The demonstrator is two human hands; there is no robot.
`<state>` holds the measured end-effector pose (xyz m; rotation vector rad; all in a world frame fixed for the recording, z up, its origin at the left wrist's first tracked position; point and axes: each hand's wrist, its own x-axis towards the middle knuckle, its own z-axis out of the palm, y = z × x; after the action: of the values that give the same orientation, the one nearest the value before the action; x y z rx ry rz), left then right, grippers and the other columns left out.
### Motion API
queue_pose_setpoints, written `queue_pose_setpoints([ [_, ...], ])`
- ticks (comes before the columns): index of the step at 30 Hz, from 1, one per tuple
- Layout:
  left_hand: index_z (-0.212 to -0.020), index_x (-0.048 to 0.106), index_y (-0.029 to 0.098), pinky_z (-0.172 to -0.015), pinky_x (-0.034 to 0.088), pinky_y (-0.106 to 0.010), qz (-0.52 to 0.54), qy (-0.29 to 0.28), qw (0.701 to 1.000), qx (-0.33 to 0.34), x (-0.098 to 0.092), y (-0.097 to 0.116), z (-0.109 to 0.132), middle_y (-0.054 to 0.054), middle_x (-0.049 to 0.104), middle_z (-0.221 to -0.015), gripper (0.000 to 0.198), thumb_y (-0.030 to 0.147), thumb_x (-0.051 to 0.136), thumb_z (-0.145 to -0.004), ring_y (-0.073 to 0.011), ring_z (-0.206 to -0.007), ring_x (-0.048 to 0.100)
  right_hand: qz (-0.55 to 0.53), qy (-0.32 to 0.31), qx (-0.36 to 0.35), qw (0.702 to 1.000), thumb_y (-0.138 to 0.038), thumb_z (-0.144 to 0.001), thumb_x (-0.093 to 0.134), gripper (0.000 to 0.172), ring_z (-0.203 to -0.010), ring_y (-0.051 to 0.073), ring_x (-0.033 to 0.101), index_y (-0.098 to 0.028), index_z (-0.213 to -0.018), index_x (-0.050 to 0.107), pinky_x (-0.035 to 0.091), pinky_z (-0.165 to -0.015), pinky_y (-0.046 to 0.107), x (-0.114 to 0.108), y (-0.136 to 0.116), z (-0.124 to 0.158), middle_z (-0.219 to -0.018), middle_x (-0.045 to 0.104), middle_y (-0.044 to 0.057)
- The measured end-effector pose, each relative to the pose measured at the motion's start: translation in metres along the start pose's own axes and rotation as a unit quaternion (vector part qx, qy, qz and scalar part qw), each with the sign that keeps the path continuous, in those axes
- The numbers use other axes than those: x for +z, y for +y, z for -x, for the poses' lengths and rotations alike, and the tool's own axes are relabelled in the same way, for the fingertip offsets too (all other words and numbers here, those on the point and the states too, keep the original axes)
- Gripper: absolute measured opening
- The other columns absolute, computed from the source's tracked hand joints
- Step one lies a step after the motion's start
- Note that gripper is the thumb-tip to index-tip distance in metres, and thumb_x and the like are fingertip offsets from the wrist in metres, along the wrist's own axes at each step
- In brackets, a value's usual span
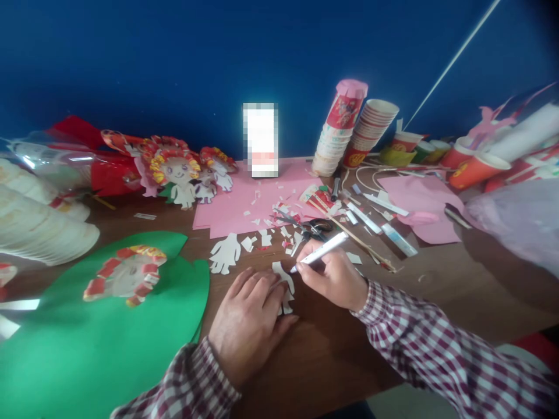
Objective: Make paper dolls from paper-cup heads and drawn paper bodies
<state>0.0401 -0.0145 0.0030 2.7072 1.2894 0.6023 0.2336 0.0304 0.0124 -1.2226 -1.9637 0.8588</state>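
My right hand grips a white marker pen. The pen's tip points down at the edge of a small white paper cutout on the brown table. Lying flat over the left part of that cutout, my left hand holds it down and hides some of it. A second white cutout, shaped like a little body with arms and legs, rests just beyond my left hand. To the left, a cut-out head with a red and yellow rim sits on green paper.
Black scissors and paper scraps lie on and around pink sheets. Finished paper dolls stand at the back left. Paper cup stacks rise near the blue wall, beside a lit phone. A box cutter lies at right.
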Motion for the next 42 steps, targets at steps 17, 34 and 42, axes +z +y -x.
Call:
queue_pose_setpoints([
  [17, -0.105, 0.061, 0.013, -0.095, 0.044, -0.050, -0.004, -0.002, 1.000, -0.001, -0.0007, 0.0000, 0.0003, -0.010, 0.061, -0.104, 0.032, 0.036, 0.057, -0.084, -0.0270, -0.100, 0.056, 0.008, -0.018, 0.011, 1.000, -0.021, -0.083, 0.053, 0.007, -0.058, 0.012, 0.054, -0.017, -0.078, 0.056, 0.042, -0.055, 0.022, 0.0003, -0.0007, 0.0019, -0.068, 0.059, 0.000],
  [34, -0.106, 0.060, 0.013, -0.095, 0.044, -0.050, -0.006, -0.002, 1.000, 0.001, -0.0008, 0.0001, 0.0000, -0.010, 0.061, -0.104, 0.032, 0.036, 0.058, -0.083, -0.0267, -0.099, 0.056, -0.009, -0.022, 0.009, 1.000, -0.018, -0.082, 0.054, 0.006, -0.055, 0.010, 0.051, -0.017, -0.076, 0.055, 0.040, -0.053, 0.021, -0.0006, -0.0027, 0.0009, -0.065, 0.057, -0.002],
  [42, -0.106, 0.060, 0.013, -0.095, 0.044, -0.051, -0.005, -0.001, 1.000, 0.001, -0.0012, 0.0002, -0.0001, -0.010, 0.061, -0.106, 0.031, 0.035, 0.058, -0.084, -0.0270, -0.101, 0.055, 0.005, -0.014, 0.010, 1.000, -0.020, -0.083, 0.053, 0.006, -0.056, 0.011, 0.052, -0.017, -0.078, 0.056, 0.040, -0.055, 0.022, -0.0004, -0.0016, 0.0006, -0.066, 0.057, -0.001],
])
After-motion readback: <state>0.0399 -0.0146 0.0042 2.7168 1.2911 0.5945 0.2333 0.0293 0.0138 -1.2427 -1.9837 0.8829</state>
